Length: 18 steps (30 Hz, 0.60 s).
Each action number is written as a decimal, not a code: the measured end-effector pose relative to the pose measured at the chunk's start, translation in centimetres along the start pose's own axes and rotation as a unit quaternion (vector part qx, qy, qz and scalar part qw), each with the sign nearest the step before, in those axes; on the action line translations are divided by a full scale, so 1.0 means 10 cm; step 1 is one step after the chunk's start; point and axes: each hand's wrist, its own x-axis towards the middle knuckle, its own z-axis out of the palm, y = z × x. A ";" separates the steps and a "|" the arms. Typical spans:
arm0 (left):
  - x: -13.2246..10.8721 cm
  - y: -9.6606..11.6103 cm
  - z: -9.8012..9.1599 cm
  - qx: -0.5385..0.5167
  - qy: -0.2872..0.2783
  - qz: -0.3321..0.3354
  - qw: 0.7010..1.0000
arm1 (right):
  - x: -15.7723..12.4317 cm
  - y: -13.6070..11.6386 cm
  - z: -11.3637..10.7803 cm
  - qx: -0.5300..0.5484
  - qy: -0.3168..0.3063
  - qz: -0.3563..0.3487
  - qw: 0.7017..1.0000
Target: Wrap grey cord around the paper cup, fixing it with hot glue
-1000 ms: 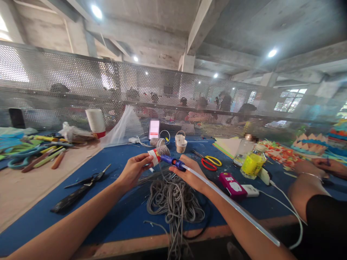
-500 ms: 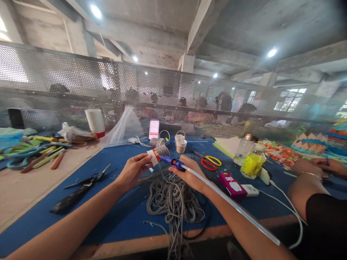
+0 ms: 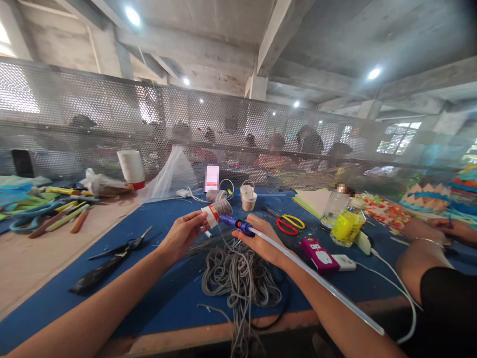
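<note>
A loose pile of grey cord (image 3: 240,278) is draped over the near edge of the blue tabletop (image 3: 156,308). Beyond it, a blue plastic glue gun (image 3: 231,221) with a long clear glue stick (image 3: 316,273) is gripped in the curled right hand (image 3: 261,237). A white-and-red paper cup (image 3: 211,217), partly cord-wrapped, is pinched above the tabletop by the left hand (image 3: 185,229), at the gun's tip; contact cannot be told.

To the right of the right grip (image 3: 261,239) are a magenta box (image 3: 316,253) bearing a white cartoon figure and a bright yellow transparent bottle (image 3: 347,227). Left of the left grip (image 3: 185,231) lies a crumpled clear plastic bag (image 3: 102,182); beyond both rises a grey perforated metal screen (image 3: 223,112).
</note>
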 end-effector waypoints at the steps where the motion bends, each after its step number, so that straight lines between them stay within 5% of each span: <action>1: 0.00 0.00 0.00 -0.001 -0.003 -0.001 1.000 | 0.00 0.00 0.00 0.001 -0.002 0.001 1.000; 10: 0.02 -0.01 -0.04 -0.017 -0.017 -0.011 1.000 | 0.00 -0.04 -0.04 0.040 -0.001 0.025 0.999; 15: 0.04 -0.02 -0.07 -0.022 -0.015 -0.022 0.999 | 0.03 0.05 -0.08 0.160 -0.038 0.147 0.975; 18: 0.04 -0.03 -0.07 -0.015 -0.016 -0.015 1.000 | 0.09 0.19 -0.11 0.172 0.001 0.179 0.969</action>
